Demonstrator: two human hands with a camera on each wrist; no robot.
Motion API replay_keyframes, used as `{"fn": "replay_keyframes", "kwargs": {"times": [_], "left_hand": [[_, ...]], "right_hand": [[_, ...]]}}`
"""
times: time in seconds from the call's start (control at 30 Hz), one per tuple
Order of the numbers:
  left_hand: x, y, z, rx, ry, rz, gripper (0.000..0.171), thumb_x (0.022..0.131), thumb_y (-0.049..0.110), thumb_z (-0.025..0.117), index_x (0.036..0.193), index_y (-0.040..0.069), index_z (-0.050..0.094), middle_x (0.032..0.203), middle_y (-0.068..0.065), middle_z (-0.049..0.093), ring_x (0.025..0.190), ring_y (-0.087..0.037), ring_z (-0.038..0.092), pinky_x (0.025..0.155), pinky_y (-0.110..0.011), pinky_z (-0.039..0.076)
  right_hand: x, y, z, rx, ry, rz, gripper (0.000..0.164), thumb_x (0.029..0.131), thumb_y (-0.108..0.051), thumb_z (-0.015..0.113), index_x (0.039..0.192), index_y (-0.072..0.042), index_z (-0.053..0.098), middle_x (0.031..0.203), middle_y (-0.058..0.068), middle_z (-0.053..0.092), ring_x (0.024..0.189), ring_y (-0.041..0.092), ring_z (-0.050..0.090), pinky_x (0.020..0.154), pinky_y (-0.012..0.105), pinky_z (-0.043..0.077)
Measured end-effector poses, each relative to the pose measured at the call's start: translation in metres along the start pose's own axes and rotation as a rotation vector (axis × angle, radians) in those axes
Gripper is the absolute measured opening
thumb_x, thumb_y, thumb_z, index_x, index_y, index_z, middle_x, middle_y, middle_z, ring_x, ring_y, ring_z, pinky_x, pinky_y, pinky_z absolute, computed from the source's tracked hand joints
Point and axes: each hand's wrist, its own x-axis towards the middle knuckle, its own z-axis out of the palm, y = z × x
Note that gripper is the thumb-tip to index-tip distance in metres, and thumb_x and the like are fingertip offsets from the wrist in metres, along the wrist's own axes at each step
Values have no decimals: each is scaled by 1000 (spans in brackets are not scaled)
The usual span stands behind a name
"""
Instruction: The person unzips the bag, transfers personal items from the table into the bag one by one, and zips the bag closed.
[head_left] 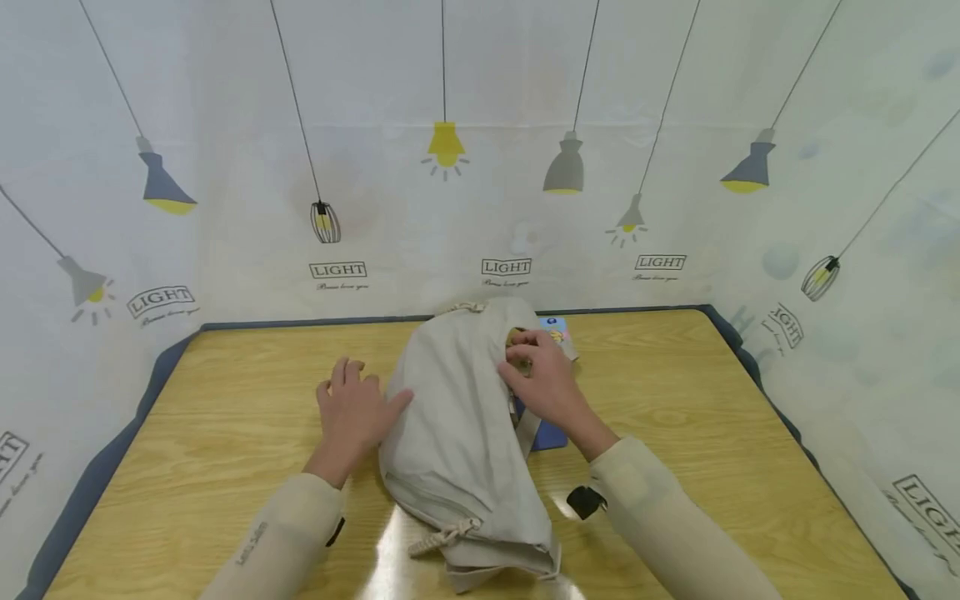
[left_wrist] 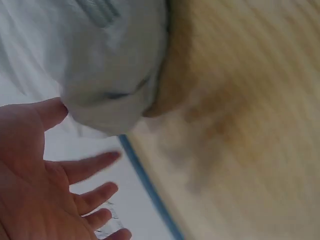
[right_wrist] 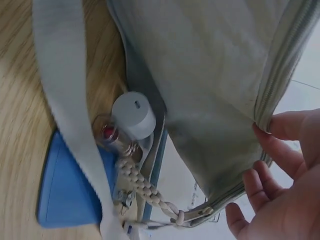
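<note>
A pale canvas bag [head_left: 450, 408] lies on the table, slumped lengthwise toward me. My right hand [head_left: 547, 379] is at its right side. In the right wrist view, thumb and forefinger of that hand [right_wrist: 295, 170] pinch the zippered edge [right_wrist: 272, 85] of the bag's mouth, which gapes and shows a plain fabric inside. On the bag's left, my left hand [head_left: 358, 408] has its fingers spread, and the left wrist view shows the thumb of this hand [left_wrist: 30, 150] touching the cloth [left_wrist: 110, 65].
Beside the bag's mouth are a blue flat item [right_wrist: 72, 190], a white cylinder [right_wrist: 134, 116], a small clear container with something red inside [right_wrist: 111, 134], a braided cord [right_wrist: 142, 187] and a strap [right_wrist: 62, 75]. A colourful printed item [head_left: 557, 327] lies behind my right hand.
</note>
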Motion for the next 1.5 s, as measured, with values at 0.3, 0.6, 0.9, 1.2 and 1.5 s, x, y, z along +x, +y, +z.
{"fn": "replay_keyframes", "kwargs": {"times": [0.3,0.6,0.9,1.2,1.5], "left_hand": [[-3,-29,8,-102,87,67,28,93,28,60,83,8,77,128,-13,57,131,-40,36,103,-66,27],[-23,-64,-40,-138,109,20,28,91,22,56,77,5,73,126,-18,54,130,-47,32,101,-69,21],[-38,-101,-60,-29,-2,-28,26,86,26,59,67,13,73,125,-21,57,126,-51,34,93,-73,25],[-37,-94,-62,39,-73,-27,23,83,27,60,64,17,68,124,-23,59,126,-51,35,97,-73,25],[-19,-74,-60,79,20,34,25,89,33,61,97,11,70,131,-25,51,132,-49,31,99,-72,25]], "right_hand": [[9,-24,3,163,-46,16,21,93,-16,63,101,1,71,127,16,54,122,32,50,101,49,42],[10,-51,19,203,-64,59,16,91,-17,66,90,-2,73,119,11,55,113,27,53,93,44,48],[1,-45,51,53,-223,133,18,91,-25,65,92,-12,76,116,8,58,108,26,57,91,46,47],[1,-27,60,-315,-242,70,26,87,-27,65,67,-14,74,74,0,65,73,15,56,60,34,43],[34,-29,76,-458,-162,26,14,91,-31,65,88,-20,73,110,4,62,105,26,56,94,49,42]]}}
